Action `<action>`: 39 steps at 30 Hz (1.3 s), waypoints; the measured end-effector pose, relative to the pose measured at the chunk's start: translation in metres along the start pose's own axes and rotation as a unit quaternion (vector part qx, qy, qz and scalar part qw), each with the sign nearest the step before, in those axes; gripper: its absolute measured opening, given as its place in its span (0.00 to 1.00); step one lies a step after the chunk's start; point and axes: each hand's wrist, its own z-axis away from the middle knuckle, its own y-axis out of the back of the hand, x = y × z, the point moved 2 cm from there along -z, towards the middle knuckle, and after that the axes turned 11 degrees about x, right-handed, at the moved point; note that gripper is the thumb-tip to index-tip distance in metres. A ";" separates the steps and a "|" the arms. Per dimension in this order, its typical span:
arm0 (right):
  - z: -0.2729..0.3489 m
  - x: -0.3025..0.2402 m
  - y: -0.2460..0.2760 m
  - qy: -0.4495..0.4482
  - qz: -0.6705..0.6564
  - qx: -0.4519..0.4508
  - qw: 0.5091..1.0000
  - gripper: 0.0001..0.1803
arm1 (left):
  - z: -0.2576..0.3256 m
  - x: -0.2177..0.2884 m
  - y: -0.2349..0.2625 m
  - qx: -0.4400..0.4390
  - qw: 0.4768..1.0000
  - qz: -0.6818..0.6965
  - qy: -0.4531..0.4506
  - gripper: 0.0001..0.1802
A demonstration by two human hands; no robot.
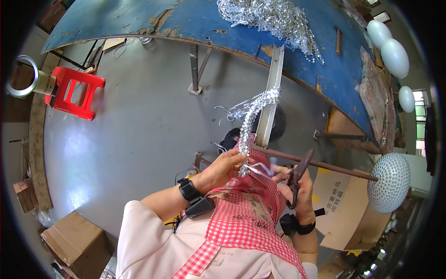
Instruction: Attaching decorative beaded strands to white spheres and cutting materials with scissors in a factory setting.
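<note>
My left hand (pixel 224 167) pinches the lower end of a strand of silver beads (pixel 253 114), which runs up toward the edge of the blue table (pixel 195 23). My right hand (pixel 299 186) holds a pair of dark rusty scissors (pixel 297 176) with the blades pointing up, and its fingers touch white threads at the strand's lower end. Both hands work over a red-and-white checked apron (pixel 241 209) on my lap. A heap of the same silver beaded strands (pixel 274 18) lies on the table top.
A red plastic stool (pixel 72 90) stands on the grey floor at left, beside a tape roll (pixel 23 76). Cardboard boxes (pixel 76 244) sit at lower left and lower right. A beaded silver dome (pixel 389 181) and white oval globes (pixel 395 56) are at right. A rusty rod (pixel 334 167) crosses under the table.
</note>
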 end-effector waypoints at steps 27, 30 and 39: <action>0.039 0.048 0.042 -0.206 0.103 -0.116 0.966 0.32 | 0.001 0.001 -0.009 -0.086 0.996 -0.008 -0.014 0.27; 0.045 0.053 0.045 -0.225 0.101 -0.123 0.961 0.29 | 0.004 0.002 -0.011 -0.077 0.997 0.019 -0.008 0.26; 0.051 0.064 0.043 -0.251 0.069 -0.141 0.955 0.28 | 0.007 0.004 -0.015 -0.084 0.996 0.035 -0.008 0.23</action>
